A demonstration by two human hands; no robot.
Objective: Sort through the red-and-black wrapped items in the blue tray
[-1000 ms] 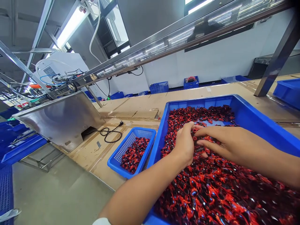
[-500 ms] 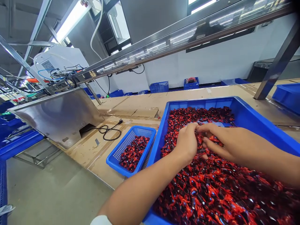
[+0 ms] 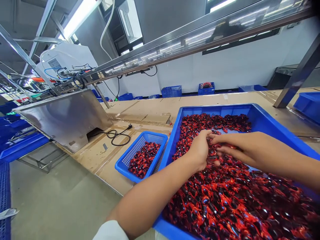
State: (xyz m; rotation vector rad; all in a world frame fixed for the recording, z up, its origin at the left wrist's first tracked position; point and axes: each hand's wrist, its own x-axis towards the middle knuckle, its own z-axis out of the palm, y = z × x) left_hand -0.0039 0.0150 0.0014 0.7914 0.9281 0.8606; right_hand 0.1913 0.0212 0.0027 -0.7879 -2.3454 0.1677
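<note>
— While both hands sit in the big blue tray (image 3: 262,116), what step is this?

— Sorting, I judge: the left hand (image 3: 200,150) and right hand (image 3: 235,146) meet over the red-and-black pieces (image 3: 225,200), fingers curled together on a few. The next move calls for a clean pinch.

— Anything unclear?

— What each piece is. The small basket (image 3: 150,138) beside the tray holds more.

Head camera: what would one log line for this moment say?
left hand: in red-black pieces | right hand: pinching pieces | big blue tray: full | small basket: part-filled
</note>
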